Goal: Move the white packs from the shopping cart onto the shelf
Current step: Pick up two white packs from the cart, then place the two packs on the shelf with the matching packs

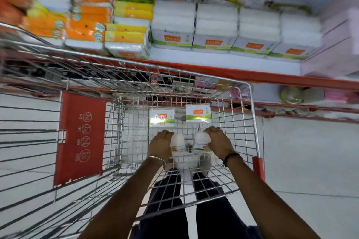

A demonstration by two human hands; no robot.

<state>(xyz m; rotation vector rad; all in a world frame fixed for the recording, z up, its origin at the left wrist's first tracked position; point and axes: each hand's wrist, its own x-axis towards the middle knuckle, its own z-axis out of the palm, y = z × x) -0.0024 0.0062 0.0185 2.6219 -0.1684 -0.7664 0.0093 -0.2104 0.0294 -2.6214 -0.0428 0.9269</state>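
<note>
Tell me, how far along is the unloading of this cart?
Nearly done, it seems. White packs already fill the shelf in a row. In hand: the left hand and right hand each grip one pack inside the shopping cart. Left: those two, plus two more packs lying on the cart floor beyond the hands.

I have both arms stretched down, left hand (161, 144) and right hand (218, 141) each curled closed (knuckles up).

Bare forearms, a thin metal bangle (157, 159) on the left wrist, a dark band (232, 156) on the right, dark trousers (167, 200).
</note>
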